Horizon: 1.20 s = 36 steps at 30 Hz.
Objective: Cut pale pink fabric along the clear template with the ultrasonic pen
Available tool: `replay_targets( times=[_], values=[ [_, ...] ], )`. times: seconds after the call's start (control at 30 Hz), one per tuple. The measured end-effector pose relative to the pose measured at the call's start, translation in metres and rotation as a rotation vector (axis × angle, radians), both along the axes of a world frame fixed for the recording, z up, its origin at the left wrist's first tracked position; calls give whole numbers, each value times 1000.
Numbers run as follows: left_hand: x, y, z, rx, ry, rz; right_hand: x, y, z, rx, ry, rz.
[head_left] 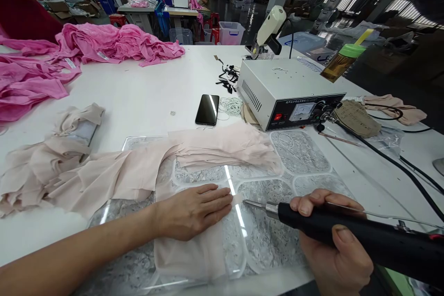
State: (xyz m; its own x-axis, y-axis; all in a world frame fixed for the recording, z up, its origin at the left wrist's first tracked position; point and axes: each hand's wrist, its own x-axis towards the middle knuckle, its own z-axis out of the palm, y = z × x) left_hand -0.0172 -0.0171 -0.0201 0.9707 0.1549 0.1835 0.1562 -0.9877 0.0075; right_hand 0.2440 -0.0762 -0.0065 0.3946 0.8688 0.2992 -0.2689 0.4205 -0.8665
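Observation:
My left hand (197,210) lies flat on a pale pink fabric piece (190,259), fingers stretched out together. Beneath the fabric is a clear-edged, grey marble-patterned mat (267,240). My right hand (333,236) is wrapped around a black corded handheld cutter (322,224) with a narrow metal tip. That tip points left, close to a small fabric end (237,199) showing beyond my left fingertips; whether they touch I cannot tell. Behind my left hand lies a layered stack of pale pink fabric (229,150), and a loose strip (107,175) of it trails left.
A grey control box (291,88) with a dial stands at back right, a black cable (385,159) running from it. A phone (207,109), coiled cord (231,106) and black scraps (228,77) lie left of it. Bright pink garments (114,41) cover the far left. A person (24,2) stands there.

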Motion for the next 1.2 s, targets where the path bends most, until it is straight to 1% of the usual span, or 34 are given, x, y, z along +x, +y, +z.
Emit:
replay_targets(
  times=[0.37,0.53,0.73,0.97,1.2],
  values=[
    [0,0,-2,-9,-30,-3,3,1,-1,4,-59,5],
    [-1,0,-3,-23,-8,0,2,4,2,19,-33,8],
    [-1,0,-3,-58,-12,10,-1,10,0,17,-19,-14],
    [-1,1,-6,-36,-43,-4,-3,10,-1,21,-27,2],
    [-1,1,-5,-27,-32,0,0,11,-1,17,-65,8]
  ],
)
